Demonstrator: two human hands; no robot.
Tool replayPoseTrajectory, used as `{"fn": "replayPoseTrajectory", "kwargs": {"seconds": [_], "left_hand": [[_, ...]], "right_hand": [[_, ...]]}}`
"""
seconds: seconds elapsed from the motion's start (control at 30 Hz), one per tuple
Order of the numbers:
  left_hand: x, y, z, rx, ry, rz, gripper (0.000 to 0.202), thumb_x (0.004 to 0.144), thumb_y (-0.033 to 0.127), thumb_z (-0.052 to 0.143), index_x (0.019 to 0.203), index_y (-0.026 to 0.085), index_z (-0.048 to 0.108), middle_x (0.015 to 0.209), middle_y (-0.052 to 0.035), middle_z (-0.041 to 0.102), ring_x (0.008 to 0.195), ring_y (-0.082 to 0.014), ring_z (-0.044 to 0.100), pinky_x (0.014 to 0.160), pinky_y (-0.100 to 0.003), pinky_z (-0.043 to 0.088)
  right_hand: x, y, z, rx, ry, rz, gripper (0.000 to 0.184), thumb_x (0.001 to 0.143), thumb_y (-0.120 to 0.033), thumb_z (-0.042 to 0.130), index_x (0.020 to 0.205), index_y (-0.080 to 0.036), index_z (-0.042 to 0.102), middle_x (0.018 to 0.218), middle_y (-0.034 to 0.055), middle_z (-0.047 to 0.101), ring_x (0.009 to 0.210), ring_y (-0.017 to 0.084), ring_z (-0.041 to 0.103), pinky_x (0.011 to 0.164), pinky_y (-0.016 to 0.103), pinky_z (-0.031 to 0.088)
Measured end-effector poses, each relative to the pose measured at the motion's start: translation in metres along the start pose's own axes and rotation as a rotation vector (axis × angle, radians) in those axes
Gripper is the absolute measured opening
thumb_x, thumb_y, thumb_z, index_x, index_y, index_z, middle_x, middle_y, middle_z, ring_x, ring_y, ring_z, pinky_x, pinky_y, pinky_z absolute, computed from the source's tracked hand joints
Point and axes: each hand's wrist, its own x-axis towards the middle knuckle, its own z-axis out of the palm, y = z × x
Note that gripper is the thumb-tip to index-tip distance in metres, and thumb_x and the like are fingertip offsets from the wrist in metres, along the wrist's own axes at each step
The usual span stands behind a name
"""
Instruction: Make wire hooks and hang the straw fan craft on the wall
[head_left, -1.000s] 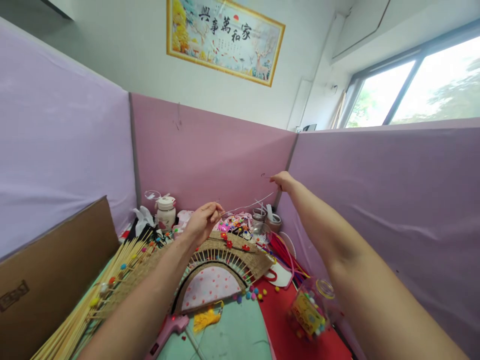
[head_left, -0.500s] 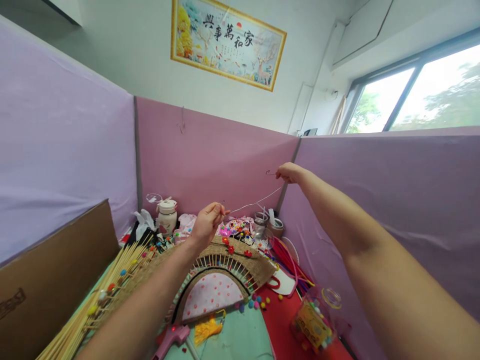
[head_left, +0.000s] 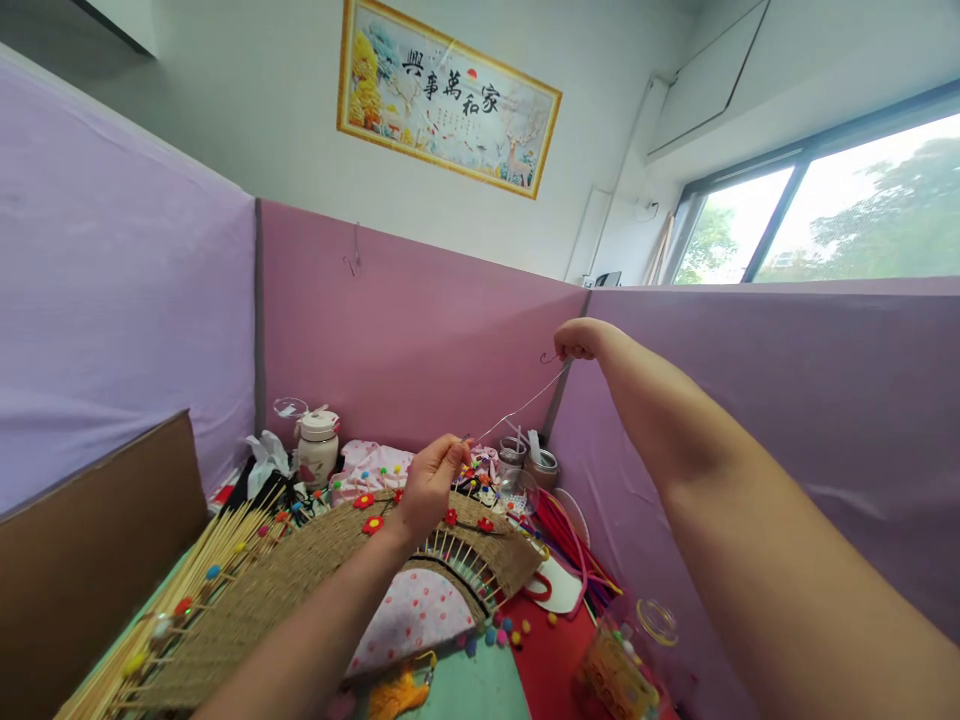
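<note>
A thin silvery wire [head_left: 521, 408] stretches taut between my two hands above the desk. My left hand [head_left: 433, 482] pinches its lower end just over a woven straw fan-shaped piece [head_left: 315, 560] set with small red flowers. My right hand [head_left: 581, 339] is raised near the corner of the pink partition, with its fingers closed on the wire's upper end, which curls into a small hook. Bamboo sticks [head_left: 187, 590] tipped with coloured pom-poms fan out from the woven piece at the lower left.
Pink and lilac partitions [head_left: 420, 330] wall the desk on three sides. A white bottle [head_left: 315, 455], small jars [head_left: 540, 465], pipe cleaners [head_left: 570, 525] and a jar of pom-poms [head_left: 619, 670] crowd the back and right. A cardboard sheet [head_left: 82, 560] leans at left.
My left hand has dropped lower and moved right, closer to the woven piece. My right hand rose a little, so the wire runs steeper. The view has shifted slightly.
</note>
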Motion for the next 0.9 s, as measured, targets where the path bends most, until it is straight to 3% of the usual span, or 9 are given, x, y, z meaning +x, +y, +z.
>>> {"fn": "replayPoseTrajectory", "kwargs": {"seconds": [0.1, 0.2, 0.4, 0.53, 0.63, 0.73, 0.8, 0.9], "left_hand": [[-0.005, 0.002, 0.004, 0.148, -0.039, 0.053, 0.034, 0.087, 0.048, 0.053, 0.066, 0.021, 0.059, 0.066, -0.0026, 0.056, 0.077, -0.0195, 0.058, 0.086, -0.032, 0.043], [-0.014, -0.003, 0.008, 0.213, -0.049, 0.083, 0.031, 0.086, 0.045, 0.053, 0.066, 0.023, 0.061, 0.073, -0.0064, 0.062, 0.095, -0.0256, 0.061, 0.088, -0.034, 0.042], [-0.025, -0.031, 0.004, 0.250, -0.070, 0.158, 0.029, 0.084, 0.044, 0.055, 0.063, 0.024, 0.059, 0.064, -0.0054, 0.056, 0.077, -0.0244, 0.061, 0.094, -0.040, 0.042], [-0.029, -0.048, -0.005, 0.301, -0.139, 0.227, 0.030, 0.086, 0.042, 0.051, 0.063, 0.025, 0.059, 0.059, -0.0033, 0.051, 0.063, -0.0204, 0.054, 0.099, -0.042, 0.040], [-0.029, -0.061, 0.005, 0.261, -0.144, 0.196, 0.030, 0.087, 0.044, 0.051, 0.065, 0.024, 0.059, 0.064, -0.0039, 0.054, 0.064, -0.0196, 0.053, 0.095, -0.041, 0.042], [-0.013, -0.071, 0.030, 0.104, 0.007, 0.030, 0.033, 0.089, 0.047, 0.048, 0.067, 0.023, 0.056, 0.063, -0.0014, 0.053, 0.057, -0.0162, 0.047, 0.078, -0.036, 0.046], [0.012, -0.073, 0.048, -0.062, 0.184, -0.058, 0.033, 0.089, 0.048, 0.047, 0.068, 0.023, 0.052, 0.060, 0.0010, 0.050, 0.054, -0.0141, 0.044, 0.068, -0.031, 0.045], [0.063, -0.064, 0.067, -0.289, 0.439, -0.050, 0.030, 0.088, 0.044, 0.050, 0.069, 0.021, 0.048, 0.061, 0.0019, 0.051, 0.060, -0.0123, 0.050, 0.070, -0.027, 0.044]], "right_hand": [[-0.001, -0.007, -0.005, 0.018, 0.004, 0.006, 0.015, 0.083, -0.022, 0.065, 0.073, -0.017, 0.055, 0.051, -0.0049, 0.039, 0.042, 0.010, 0.039, 0.040, 0.022, 0.031], [-0.003, -0.014, -0.005, 0.024, -0.018, 0.017, 0.018, 0.084, -0.023, 0.064, 0.071, -0.017, 0.053, 0.051, -0.0063, 0.037, 0.038, 0.008, 0.034, 0.037, 0.020, 0.027], [-0.015, -0.028, 0.004, -0.044, -0.113, 0.087, 0.013, 0.082, -0.015, 0.064, 0.074, -0.016, 0.054, 0.052, -0.0084, 0.035, 0.036, 0.004, 0.022, 0.033, 0.017, 0.016], [-0.027, -0.022, 0.003, -0.099, -0.169, 0.128, 0.011, 0.082, -0.009, 0.062, 0.076, -0.015, 0.055, 0.051, -0.0081, 0.035, 0.035, 0.005, 0.021, 0.031, 0.018, 0.010], [-0.034, -0.017, -0.004, -0.095, -0.193, 0.093, 0.010, 0.083, -0.009, 0.062, 0.077, -0.015, 0.057, 0.050, -0.0081, 0.035, 0.035, 0.005, 0.022, 0.031, 0.018, 0.011], [-0.038, -0.020, -0.016, -0.042, -0.217, -0.020, 0.006, 0.082, -0.013, 0.066, 0.081, -0.014, 0.059, 0.050, -0.0065, 0.039, 0.037, 0.005, 0.027, 0.033, 0.018, 0.017], [-0.038, -0.025, -0.024, 0.068, -0.214, -0.177, 0.016, 0.087, -0.030, 0.063, 0.086, -0.014, 0.058, 0.055, -0.0030, 0.048, 0.043, 0.007, 0.039, 0.037, 0.018, 0.030], [-0.034, -0.026, -0.026, 0.221, -0.116, -0.421, 0.040, 0.093, -0.057, 0.042, 0.095, -0.018, 0.053, 0.065, 0.0003, 0.054, 0.056, 0.010, 0.052, 0.049, 0.018, 0.043]]}}
